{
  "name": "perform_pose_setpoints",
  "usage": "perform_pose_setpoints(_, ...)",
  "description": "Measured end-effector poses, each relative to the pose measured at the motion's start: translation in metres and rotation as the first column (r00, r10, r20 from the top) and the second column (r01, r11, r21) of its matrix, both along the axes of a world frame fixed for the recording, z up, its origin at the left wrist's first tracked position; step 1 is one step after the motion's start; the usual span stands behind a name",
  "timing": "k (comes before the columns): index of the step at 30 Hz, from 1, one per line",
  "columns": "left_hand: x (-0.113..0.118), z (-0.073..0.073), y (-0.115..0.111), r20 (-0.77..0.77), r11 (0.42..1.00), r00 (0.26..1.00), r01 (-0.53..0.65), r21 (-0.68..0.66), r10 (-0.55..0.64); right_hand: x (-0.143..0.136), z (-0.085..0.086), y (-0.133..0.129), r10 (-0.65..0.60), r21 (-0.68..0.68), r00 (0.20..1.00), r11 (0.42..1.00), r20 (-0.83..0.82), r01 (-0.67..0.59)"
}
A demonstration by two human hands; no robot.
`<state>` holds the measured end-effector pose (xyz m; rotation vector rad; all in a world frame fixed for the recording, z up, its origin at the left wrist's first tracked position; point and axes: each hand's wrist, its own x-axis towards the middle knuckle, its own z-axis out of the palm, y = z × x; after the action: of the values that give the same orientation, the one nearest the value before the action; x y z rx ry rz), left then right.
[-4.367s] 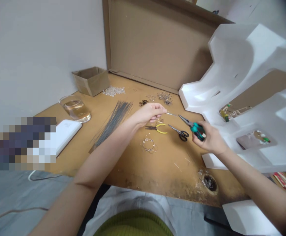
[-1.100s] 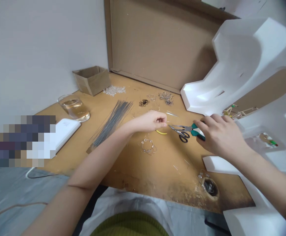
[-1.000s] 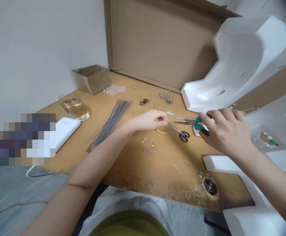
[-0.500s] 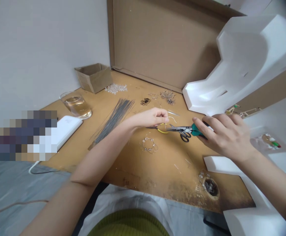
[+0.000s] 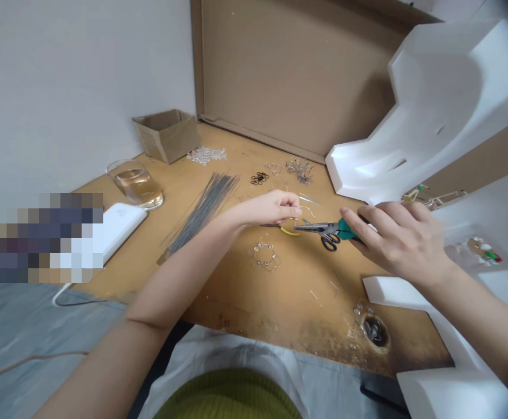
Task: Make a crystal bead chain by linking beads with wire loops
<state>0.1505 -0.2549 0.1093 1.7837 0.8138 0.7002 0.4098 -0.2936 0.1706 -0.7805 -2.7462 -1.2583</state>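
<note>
My left hand (image 5: 280, 207) is closed in a pinch on a thin bent wire (image 5: 308, 210), which curves out to the right of the fingertips. Wrapped around the teal handles of needle-nose pliers (image 5: 319, 227), my right hand (image 5: 400, 241) points the jaws left, close under the left fingertips. Whether the jaws touch the wire I cannot tell. Below and behind the pliers lie scissors with dark handles (image 5: 331, 242). A tool with yellow handles (image 5: 289, 231) is partly hidden under my left hand. Nearer me rests a ring of wire with clear beads (image 5: 265, 256).
A bundle of straight grey wires (image 5: 203, 212) lies left of my hand. Behind are clear beads (image 5: 206, 155), black loops (image 5: 259, 178) and tangled wire pieces (image 5: 299, 170). A cardboard box (image 5: 166, 137), a glass of liquid (image 5: 135, 185) and white foam (image 5: 367, 157) border the table.
Both hands stay nearly in place, still holding the wire and the pliers. The view has shifted very slightly; little else differs.
</note>
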Motion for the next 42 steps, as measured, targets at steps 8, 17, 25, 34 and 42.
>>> perform_pose_setpoints(8,0.001,0.000,0.000,-0.009,1.000,1.000,0.008,-0.016,-0.009,0.000,-0.001,0.000,0.031,-0.005,0.999,0.999,-0.012,-0.031)
perform_pose_setpoints(17,0.009,-0.005,-0.001,0.004,0.989,0.996,-0.094,0.114,0.094,-0.004,-0.001,0.001,-0.034,-0.084,0.999,0.996,-0.037,0.031)
perform_pose_setpoints(25,0.020,0.001,-0.017,-0.031,0.649,0.964,-0.154,0.745,0.264,-0.005,0.014,0.002,-0.594,-0.677,0.793,0.640,-0.137,0.363)
perform_pose_setpoints(34,0.016,-0.010,0.000,-0.016,0.723,0.927,-0.282,0.630,0.375,-0.004,-0.001,-0.006,-0.657,-0.757,0.734,0.565,-0.173,0.328)
perform_pose_setpoints(42,0.007,-0.012,0.006,0.191,0.998,0.981,-0.040,0.042,0.031,-0.018,-0.108,-0.014,-0.730,-0.699,0.683,0.494,-0.011,0.517)
